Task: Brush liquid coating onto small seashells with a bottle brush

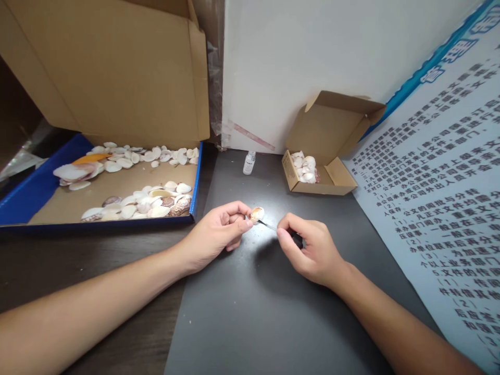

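Between the thumb and fingers of my left hand (222,229) is a small shell (257,214), pale with orange-brown marks. My right hand (310,247) is closed around a small brush (269,225) with a dark tip and a clear stem; its black cap is partly hidden in the fingers. The brush tip touches or nearly touches the shell's lower edge. Both hands are above the dark grey mat (234,328). A small clear bottle (249,163) with a white label stands open beyond the hands.
At the left, a large open blue-edged box (66,203) holds several shells (128,208) in two groups. A small open cardboard box (328,188) with white shells (305,167) sits at the back right. A white panel (304,47) rises behind, and a printed sheet (425,219) is at the right.
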Demonstrator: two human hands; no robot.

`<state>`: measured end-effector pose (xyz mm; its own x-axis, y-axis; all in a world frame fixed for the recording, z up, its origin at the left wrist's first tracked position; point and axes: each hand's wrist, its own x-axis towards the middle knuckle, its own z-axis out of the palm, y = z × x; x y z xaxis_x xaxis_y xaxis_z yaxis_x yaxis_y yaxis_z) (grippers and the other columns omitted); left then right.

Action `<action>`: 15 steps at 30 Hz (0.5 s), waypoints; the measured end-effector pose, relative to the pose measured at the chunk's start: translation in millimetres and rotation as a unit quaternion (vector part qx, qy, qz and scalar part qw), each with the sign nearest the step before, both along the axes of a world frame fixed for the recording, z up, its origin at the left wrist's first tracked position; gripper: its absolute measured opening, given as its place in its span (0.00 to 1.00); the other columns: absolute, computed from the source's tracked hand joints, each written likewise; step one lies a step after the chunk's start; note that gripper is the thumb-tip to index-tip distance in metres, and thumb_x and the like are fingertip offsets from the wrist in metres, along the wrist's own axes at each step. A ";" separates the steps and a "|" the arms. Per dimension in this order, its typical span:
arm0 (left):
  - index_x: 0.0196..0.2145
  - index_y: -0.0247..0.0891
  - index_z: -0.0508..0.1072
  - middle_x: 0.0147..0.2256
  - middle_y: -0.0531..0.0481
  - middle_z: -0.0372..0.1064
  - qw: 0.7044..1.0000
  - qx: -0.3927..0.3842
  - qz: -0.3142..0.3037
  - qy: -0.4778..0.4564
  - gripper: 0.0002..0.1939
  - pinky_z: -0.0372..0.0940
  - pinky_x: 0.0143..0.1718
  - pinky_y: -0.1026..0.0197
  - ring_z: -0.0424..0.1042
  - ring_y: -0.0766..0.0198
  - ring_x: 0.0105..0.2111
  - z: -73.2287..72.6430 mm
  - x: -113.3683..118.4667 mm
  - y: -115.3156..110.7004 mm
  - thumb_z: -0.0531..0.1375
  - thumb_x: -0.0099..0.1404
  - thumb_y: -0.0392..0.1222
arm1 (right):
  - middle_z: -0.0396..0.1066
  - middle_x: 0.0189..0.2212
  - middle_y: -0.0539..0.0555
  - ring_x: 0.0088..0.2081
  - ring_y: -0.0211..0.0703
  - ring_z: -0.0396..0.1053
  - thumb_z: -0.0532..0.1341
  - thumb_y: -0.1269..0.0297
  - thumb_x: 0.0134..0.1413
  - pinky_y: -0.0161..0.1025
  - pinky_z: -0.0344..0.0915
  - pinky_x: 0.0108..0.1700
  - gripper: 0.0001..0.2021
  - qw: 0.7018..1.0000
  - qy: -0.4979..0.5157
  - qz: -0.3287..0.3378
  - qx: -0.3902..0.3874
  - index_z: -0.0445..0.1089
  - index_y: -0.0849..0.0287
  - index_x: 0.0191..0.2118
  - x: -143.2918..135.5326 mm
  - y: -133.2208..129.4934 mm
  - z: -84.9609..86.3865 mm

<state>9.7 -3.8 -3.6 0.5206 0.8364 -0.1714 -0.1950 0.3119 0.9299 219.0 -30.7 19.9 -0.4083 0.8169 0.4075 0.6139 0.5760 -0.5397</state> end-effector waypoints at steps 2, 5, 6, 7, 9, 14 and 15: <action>0.35 0.38 0.66 0.22 0.61 0.53 1.000 0.001 -0.001 -0.001 0.13 0.47 0.20 0.67 0.51 0.77 0.17 0.1 -0.3 -0.4 0.65 0.63 0.48 | 0.60 0.18 0.44 0.18 0.31 0.55 0.55 0.70 0.58 0.31 0.53 0.23 0.09 1.000 -0.010 -0.021 -0.001 0.61 0.57 0.26 -0.2 0.1 -0.9; 0.36 0.38 0.66 0.22 0.62 0.53 1.000 0.000 0.000 -0.006 0.13 0.46 0.20 0.68 0.51 0.77 0.17 0.1 -0.2 -0.3 0.64 0.64 0.48 | 0.59 0.18 0.44 0.18 0.31 0.55 0.56 0.71 0.57 0.31 0.53 0.23 0.10 0.999 -0.017 -0.047 0.004 0.61 0.58 0.25 -0.2 0.9 -0.8; 0.36 0.37 0.66 0.22 0.62 0.53 1.000 0.000 0.000 -0.008 0.12 0.46 0.20 0.68 0.51 0.77 0.17 0.3 0.0 -0.2 0.63 0.64 0.48 | 0.58 0.17 0.44 0.18 0.31 0.55 0.56 0.71 0.57 0.31 0.53 0.23 0.10 0.999 -0.014 -0.048 0.008 0.60 0.58 0.24 -0.2 1.1 -0.3; 0.36 0.37 0.66 0.22 0.61 0.53 1.000 0.001 0.000 -0.009 0.12 0.46 0.20 0.68 0.51 0.77 0.17 0.4 0.2 -0.1 0.63 0.64 0.47 | 0.58 0.17 0.44 0.18 0.30 0.55 0.56 0.71 0.57 0.30 0.53 0.23 0.11 0.999 -0.009 -0.046 0.013 0.60 0.58 0.24 -0.2 1.2 0.3; 0.36 0.37 0.66 0.22 0.61 0.54 1.000 0.001 0.000 -0.011 0.12 0.46 0.19 0.68 0.50 0.77 0.17 0.7 0.7 0.1 0.63 0.64 0.47 | 0.57 0.17 0.44 0.18 0.30 0.55 0.55 0.72 0.57 0.30 0.53 0.23 0.11 0.999 0.005 -0.035 0.023 0.59 0.58 0.24 -0.5 1.1 1.4; 0.36 0.37 0.66 0.23 0.61 0.54 1.000 -0.002 0.000 -0.009 0.12 0.47 0.19 0.68 0.51 0.77 0.17 0.2 0.9 -0.3 0.63 0.64 0.47 | 0.60 0.18 0.44 0.19 0.31 0.55 0.55 0.70 0.59 0.31 0.53 0.23 0.10 1.000 -0.014 -0.024 0.008 0.62 0.58 0.26 -1.2 0.0 -0.9; 0.36 0.37 0.66 0.22 0.61 0.54 1.000 -0.003 0.000 -0.010 0.12 0.47 0.20 0.68 0.51 0.77 0.17 0.0 0.7 -0.4 0.63 0.64 0.46 | 0.61 0.18 0.44 0.19 0.31 0.55 0.56 0.69 0.59 0.31 0.53 0.24 0.09 0.999 -0.027 -0.033 -0.001 0.63 0.58 0.26 -1.1 0.0 -1.8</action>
<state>10.4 -4.2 -3.6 0.5231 0.8358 -0.1669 -0.2131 0.3178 0.9239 217.9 -30.7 18.1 -0.3750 0.8432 0.3851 0.6781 0.5328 -0.5063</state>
